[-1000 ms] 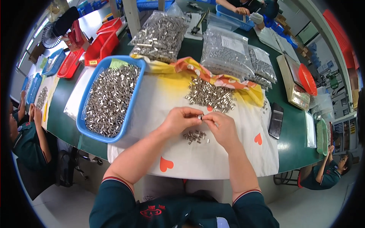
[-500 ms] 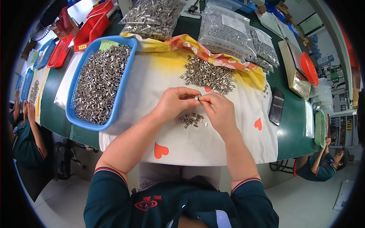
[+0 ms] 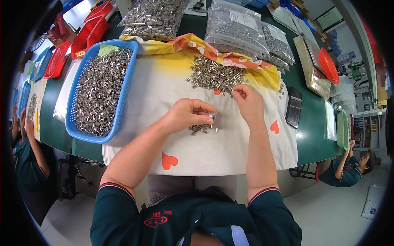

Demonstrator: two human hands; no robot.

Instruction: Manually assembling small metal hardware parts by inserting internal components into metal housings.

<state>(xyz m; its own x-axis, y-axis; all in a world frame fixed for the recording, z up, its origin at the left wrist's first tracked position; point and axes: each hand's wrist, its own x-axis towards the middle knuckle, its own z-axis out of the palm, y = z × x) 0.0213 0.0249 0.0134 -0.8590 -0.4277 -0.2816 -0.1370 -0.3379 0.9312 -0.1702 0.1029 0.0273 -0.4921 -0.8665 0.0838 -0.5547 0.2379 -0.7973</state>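
i see my left hand (image 3: 189, 115) pinched shut on a small metal sleeve (image 3: 211, 116) just above a little near pile (image 3: 202, 128) on the white cloth (image 3: 164, 98). my right hand (image 3: 247, 100) reaches into the far heap (image 3: 215, 76), fingers curled; i cannot tell if it grips one. the blue basket (image 3: 123, 88) on the left looks nearly full, so i judge much is done, the heap left.

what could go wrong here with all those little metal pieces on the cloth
The left hand pinches one small metal piece above a little cluster; a slip could drop it back among them, unsorted. The right hand reaches the edge of the big pile, so a nudge might scatter pieces across the white cloth. Stray pieces near the cloth's right edge could roll onto the green table.
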